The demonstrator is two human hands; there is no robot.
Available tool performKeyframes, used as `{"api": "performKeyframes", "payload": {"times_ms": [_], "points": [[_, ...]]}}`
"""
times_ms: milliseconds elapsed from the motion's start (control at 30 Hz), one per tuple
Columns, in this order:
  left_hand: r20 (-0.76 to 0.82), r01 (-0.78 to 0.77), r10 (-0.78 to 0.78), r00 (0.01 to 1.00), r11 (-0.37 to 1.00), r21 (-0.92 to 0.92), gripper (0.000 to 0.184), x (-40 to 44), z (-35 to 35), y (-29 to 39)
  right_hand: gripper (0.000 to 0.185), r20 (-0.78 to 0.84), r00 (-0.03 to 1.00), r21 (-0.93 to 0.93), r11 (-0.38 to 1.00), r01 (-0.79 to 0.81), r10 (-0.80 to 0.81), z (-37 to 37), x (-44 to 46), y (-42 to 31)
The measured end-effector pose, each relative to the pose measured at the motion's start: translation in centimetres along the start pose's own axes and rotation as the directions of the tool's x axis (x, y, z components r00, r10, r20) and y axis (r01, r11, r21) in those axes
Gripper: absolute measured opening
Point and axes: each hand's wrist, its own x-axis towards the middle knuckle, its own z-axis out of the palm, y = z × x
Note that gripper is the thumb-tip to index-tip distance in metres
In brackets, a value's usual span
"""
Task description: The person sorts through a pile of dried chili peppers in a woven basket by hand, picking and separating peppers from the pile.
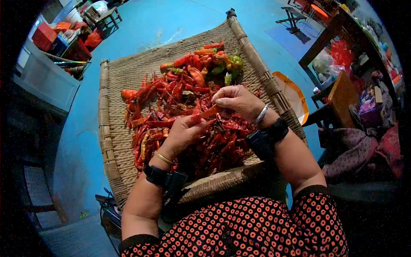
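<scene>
A red chili pepper point(209, 112) is stretched between my two hands, above a heap of dried chilies. My left hand point(184, 136) pinches its lower left end, fingers closed. At its upper right end, my right hand point(240, 102) is closed with thumb and fingertips together; the fingers partly hide that tip. Beneath them lies the pile of red chilies point(150, 124), wrinkled and mostly dark red. Several green peppers point(234, 64) sit at the pile's far right. A woven rope tray with a wooden frame point(112, 85) bears them all.
An orange-rimmed basin point(299, 96) stands on the blue floor point(81, 141), right of the tray. A wooden table with bags point(342, 55) is at the right. A red box point(44, 37) and a small stool point(105, 18) are at the far left.
</scene>
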Motion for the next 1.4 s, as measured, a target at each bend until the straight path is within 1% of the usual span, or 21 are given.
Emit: {"api": "performKeyframes", "payload": {"times_ms": [167, 267, 300, 367, 400, 467, 500, 567, 633, 733, 833, 900, 933, 967, 1033, 1100, 1167, 1233, 1300, 1367, 1400], "points": [[-0.031, 0.086, -0.086, 0.996, 0.996, -0.018, 0.017, -0.2, 0.1, 0.4, 0.01, -0.166, 0.981, -0.321, 0.946, 0.046, -0.104, -1.9, 0.3, 0.1], [-0.085, 0.109, -0.107, 0.991, 0.994, 0.017, 0.018, -0.3, 0.1, 1.2, 0.013, -0.46, 0.867, -0.162, 0.978, 0.13, -0.191, -4.2, 0.0, -0.1], [-0.081, 0.105, -0.103, 0.991, 0.994, 0.014, 0.018, -0.2, -0.1, 0.9, 0.013, -0.541, 0.835, 0.062, 0.985, 0.161, -0.102, -4.4, -0.6, -0.9], [-0.126, 0.095, -0.08, 0.989, 0.989, 0.115, 0.019, 0.1, -0.3, 0.3, 0.013, -0.714, 0.7, 0.395, 0.826, 0.402, 0.0, -5.2, -0.7, -1.4], [-0.116, 0.069, -0.069, 0.991, 0.998, -0.007, 0.02, 0.0, 0.1, 0.4, 0.013, -0.723, 0.691, 0.385, 0.829, 0.407, -0.004, -6.2, -0.7, -1.0], [-0.093, 0.059, -0.06, 0.994, 0.998, -0.011, 0.02, 0.0, 0.1, 0.5, 0.013, -0.736, 0.677, 0.544, 0.598, 0.588, 0.004, -9.5, -0.6, 1.2], [-0.083, 0.055, -0.055, 0.995, 0.998, -0.013, 0.019, 0.0, 0.1, 0.7, 0.013, -0.742, 0.67, 0.537, 0.599, 0.594, 0.0, -10.8, -0.8, 2.0], [-0.086, 0.045, -0.045, 0.995, 0.999, 0.007, 0.019, -0.1, 0.3, 1.3, 0.017, -0.806, 0.575, 0.591, 0.224, 0.775, 0.138, -12.8, -1.1, 2.7], [-0.082, 0.08, -0.075, 0.994, 0.995, 0.059, 0.019, -0.2, 0.2, 1.5, 0.019, -0.823, 0.507, 0.551, 0.147, 0.821, 0.256, -13.0, -1.4, 1.9], [-0.089, 0.09, -0.089, 0.992, 0.996, 0.004, 0.017, -0.1, 0.2, 0.9, 0.023, -0.852, 0.415, 0.487, 0.194, 0.851, 0.32, -12.4, -1.4, 1.3], [-0.089, 0.001, -0.01, 0.996, 0.995, -0.1, 0.018, 0.4, 0.0, -0.6, 0.026, -0.734, 0.672, 0.561, 0.646, 0.518, 0.099, -10.3, -1.0, 1.0], [-0.091, -0.034, 0.028, 0.995, 0.998, -0.061, 0.018, 0.1, -0.1, -0.5, 0.02, -0.415, 0.909, 0.387, 0.899, 0.206, -0.03, -7.5, -0.3, 0.1], [-0.086, -0.075, 0.073, 0.994, 0.997, -0.026, 0.02, 0.1, -0.1, -0.2, 0.023, -0.316, 0.948, 0.269, 0.961, 0.07, 0.02, -5.4, -0.1, -0.5], [-0.096, -0.076, 0.074, 0.993, 0.997, -0.02, 0.02, 0.1, 0.1, 0.0, 0.026, -0.225, 0.971, 0.13, 0.99, -0.058, 0.087, -3.3, 0.0, -0.6], [-0.112, -0.152, 0.145, 0.983, 0.987, -0.056, 0.023, -0.2, 0.5, 0.4, 0.032, 0.009, 0.997, -0.317, 0.946, -0.069, 0.076, -1.0, 0.5, 0.5], [-0.066, -0.132, 0.131, 0.989, 0.991, -0.018, 0.025, -0.3, 0.3, 0.5, 0.027, 0.166, 0.986, -0.392, 0.918, 0.065, 0.001, 0.3, 1.3, 1.7], [0.094, -0.167, 0.151, 0.984, 0.968, 0.188, 0.023, -0.3, 0.1, 0.2, 0.026, 0.169, 0.985, -0.297, 0.952, 0.075, -0.024, 1.1, 1.0, 1.8], [0.101, -0.149, 0.132, 0.986, 0.972, 0.179, 0.023, -0.3, 0.2, 0.0, 0.026, 0.066, 0.997, -0.198, 0.98, -0.023, 0.037, 1.5, 1.0, 1.9], [0.119, -0.112, 0.093, 0.988, 0.981, 0.16, 0.021, -0.3, 0.6, -0.2, 0.022, 0.048, 0.999, -0.188, 0.982, 0.032, -0.024, 1.1, 1.5, 2.2], [0.061, -0.063, 0.053, 0.997, 0.981, 0.181, 0.021, -0.2, 0.4, -0.2, 0.02, -0.137, 0.99, -0.007, 1.0, 0.024, -0.025, 0.1, 0.9, 1.1], [-0.001, -0.144, 0.15, 0.989, 0.948, 0.284, 0.02, 0.1, 0.1, -0.9, 0.016, -0.231, 0.973, 0.096, 0.994, 0.055, -0.031, -0.7, 0.8, 0.4]]}}
